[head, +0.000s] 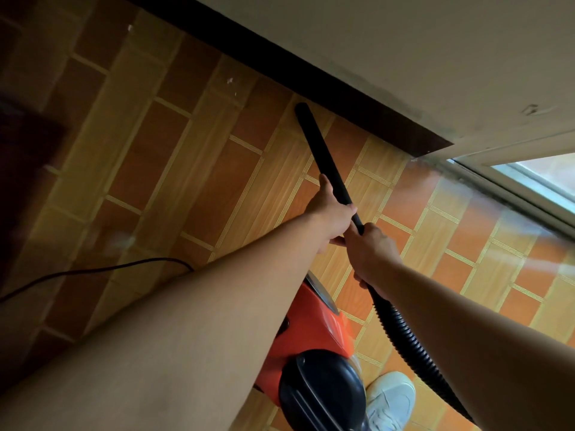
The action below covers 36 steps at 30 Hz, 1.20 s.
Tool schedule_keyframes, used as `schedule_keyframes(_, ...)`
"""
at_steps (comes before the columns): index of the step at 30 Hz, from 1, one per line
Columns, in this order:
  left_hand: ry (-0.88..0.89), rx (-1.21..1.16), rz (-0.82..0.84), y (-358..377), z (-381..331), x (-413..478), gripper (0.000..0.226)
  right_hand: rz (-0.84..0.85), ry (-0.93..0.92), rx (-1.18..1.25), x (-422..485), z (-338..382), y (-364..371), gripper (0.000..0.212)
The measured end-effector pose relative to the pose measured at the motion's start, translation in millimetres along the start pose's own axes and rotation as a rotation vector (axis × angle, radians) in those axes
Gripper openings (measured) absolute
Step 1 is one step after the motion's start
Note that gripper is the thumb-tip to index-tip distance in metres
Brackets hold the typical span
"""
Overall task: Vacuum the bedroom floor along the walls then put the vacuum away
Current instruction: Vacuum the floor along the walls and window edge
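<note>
2 hands (pixel 331 219) gripping vac wand (pixel 323 160), L ahead

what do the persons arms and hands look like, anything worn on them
The left forearm and right forearm are bare, with no sleeves in view. The left hand and right hand wear no gloves, and no ring, watch or bracelet shows.

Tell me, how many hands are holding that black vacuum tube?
2. The left hand grips the black tube farther along, toward its tip by the wall. The right hand grips it just behind, where the ribbed hose starts.
</note>
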<state>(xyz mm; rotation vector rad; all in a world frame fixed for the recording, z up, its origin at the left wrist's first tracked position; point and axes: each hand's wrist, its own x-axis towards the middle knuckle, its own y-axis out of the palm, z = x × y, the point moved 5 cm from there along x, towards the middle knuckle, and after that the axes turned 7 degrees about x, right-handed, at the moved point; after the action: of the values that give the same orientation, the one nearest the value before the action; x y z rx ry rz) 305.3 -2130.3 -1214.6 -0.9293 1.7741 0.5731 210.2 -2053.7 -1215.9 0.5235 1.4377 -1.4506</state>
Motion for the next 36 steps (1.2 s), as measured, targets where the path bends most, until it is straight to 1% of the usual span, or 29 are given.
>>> schedule_keyframes(4, 0.006, -0.006, -0.002, -3.0, -6.5, -0.3, 0.091, -0.003, -0.009, -0.005, -1.8, 8.5, -5.0, 0.051)
schedule_keyframes(10, 0.003, -0.020, -0.013, -5.9, 2.4, -5.9, 0.092, 0.014, -0.028, -0.072, -12.8, 12.0, -2.8, 0.053)
schedule_keyframes(15, -0.001, -0.075, -0.056, -33.8, 7.3, -3.1, 0.091, 0.035, -0.083, -0.115, -14.3, 37.5, 8.7, 0.055)
schedule_keyframes(19, -0.018, -0.091, -0.048, -54.9, 15.6, -7.6, 0.091, 0.058, -0.107, -0.127, -23.6, 50.5, 28.1, 0.055)
schedule_keyframes(24, -0.034, -0.081, -0.066, -81.1, 27.2, -14.1, 0.090, 0.055, -0.127, -0.159, -35.5, 67.1, 47.5, 0.051)
schedule_keyframes(27, -0.035, -0.088, -0.090, -100.6, 24.6, -7.6, 0.091, 0.057, -0.133, -0.152, -34.7, 87.8, 55.2, 0.051)
schedule_keyframes(30, -0.017, -0.083, -0.098, -117.1, 17.0, -2.2, 0.091, 0.060, -0.140, -0.137, -31.8, 106.8, 60.5, 0.045)
schedule_keyframes(36, -0.030, -0.057, -0.095, -126.2, 18.5, -8.7, 0.091, 0.032, -0.129, -0.151, -35.1, 109.2, 67.8, 0.041)
